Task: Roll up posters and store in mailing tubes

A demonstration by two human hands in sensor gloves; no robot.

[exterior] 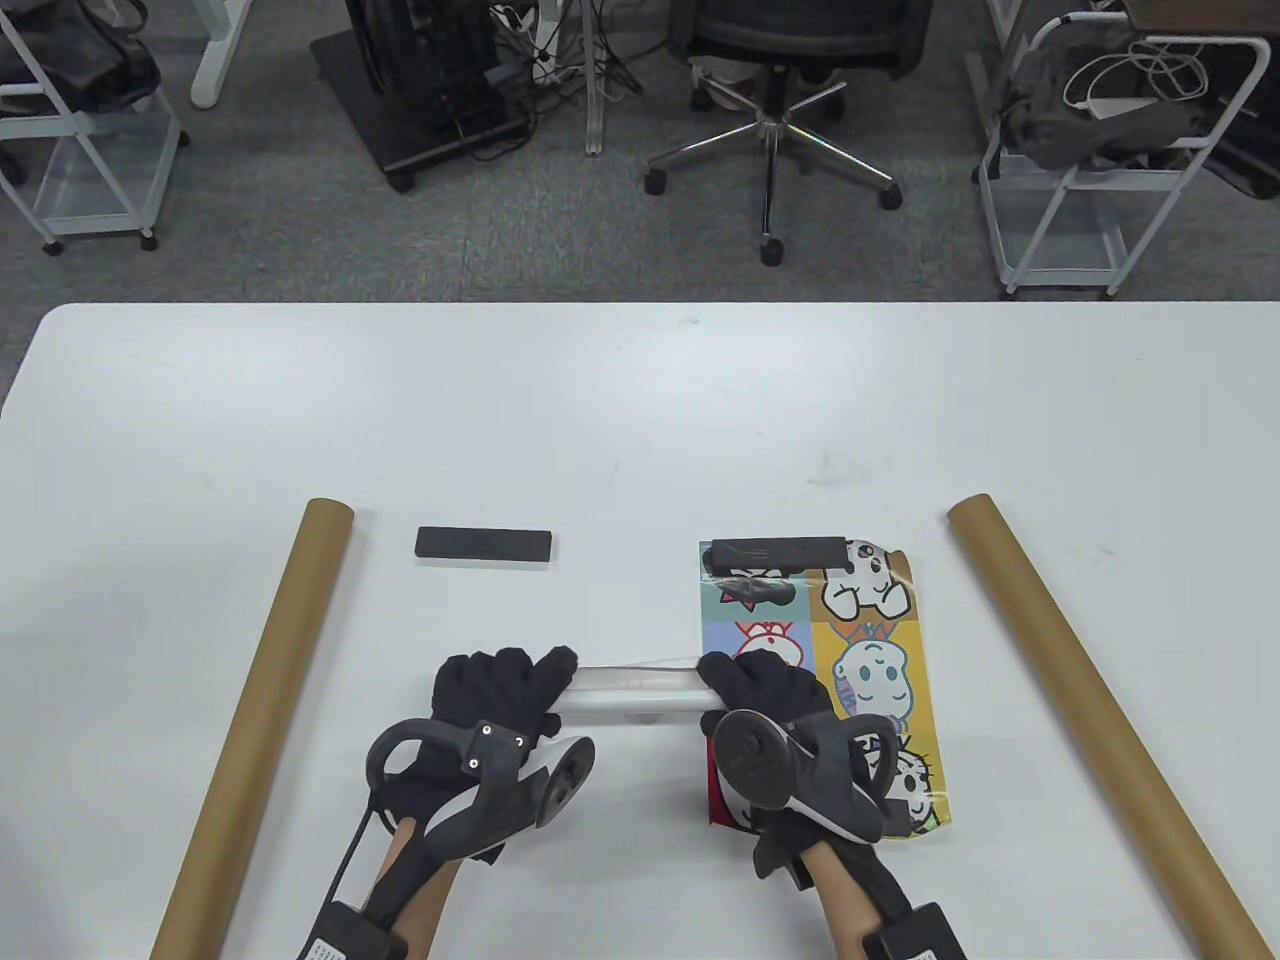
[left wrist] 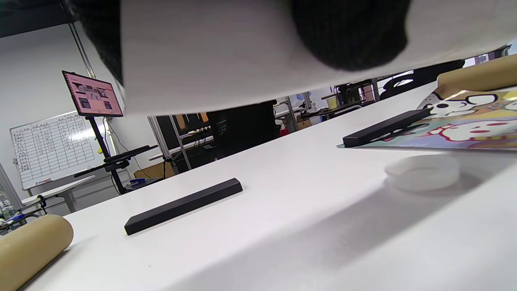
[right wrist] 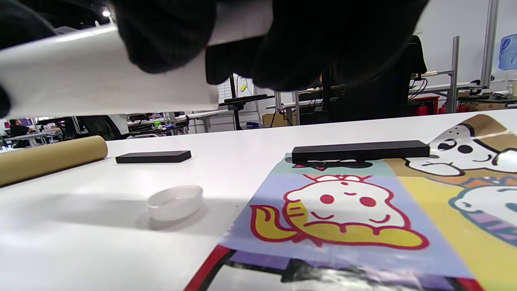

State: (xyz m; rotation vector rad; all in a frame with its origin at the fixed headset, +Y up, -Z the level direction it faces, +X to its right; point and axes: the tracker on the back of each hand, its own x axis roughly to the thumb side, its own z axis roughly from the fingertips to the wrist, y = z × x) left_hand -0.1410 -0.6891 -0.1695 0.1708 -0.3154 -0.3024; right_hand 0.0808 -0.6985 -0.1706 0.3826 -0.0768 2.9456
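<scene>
We see one tube far left | other tube far right | flat poster between, right of centre (a bar on its far edge) | second bar left of it | cap beneath the raised roll.

My left hand and right hand, both in black knit cloth gloves, grip a rolled poster: white paper, smooth, faint sheen. Under my right hand, flat poster, glossy printed paper. Beyond my grip, two matt black bars. Either side of my hands, brown cardboard tubes, matt. Below the roll, translucent white plastic cap. Table smooth white.
</scene>
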